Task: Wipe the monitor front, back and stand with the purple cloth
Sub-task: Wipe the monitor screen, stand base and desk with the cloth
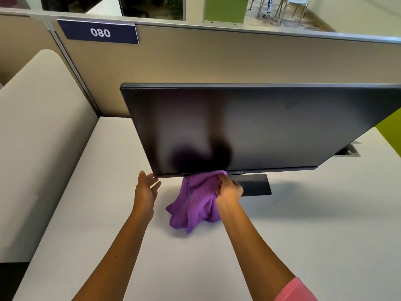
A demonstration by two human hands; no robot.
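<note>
Currently the monitor (249, 127) stands on a white desk (303, 235), occupying the centre and the 3 o'clock side of the head view. Its panel is black, thin-bezelled and switched off; the glossy screen carries a blurred dark reflection low on its left half. The screen faces the person and is tilted so that the top edge leans toward the camera. Its long axis runs horizontally, from 9 o'clock to 3 o'clock, and the right end is cut off by the frame edge. A small mark sits on the lower bezel near its centre, too small to read. The dark rectangular stand base (256, 184) lies flat on the desk under the lower edge, at the 6 o'clock side of the panel.

The purple cloth (193, 203) is a soft, crumpled fabric. Its upper part touches the lower bezel of the monitor, and the rest hangs in folds down to the desk surface. The right hand (229, 189) grips the cloth at its top, fingers curled into the fabric, just in front of the stand base. The left hand (146, 187) is open, fingers spread and relaxed, just beside the lower left corner of the panel; contact with the corner cannot be confirmed. A pink sleeve (297, 290) shows on the right arm at 5 o'clock.

Behind the monitor, at 12 o'clock, runs a beige partition (217, 59). A dark blue label (99, 32) at 11 o'clock on it reads "080" in white numerals.
</note>
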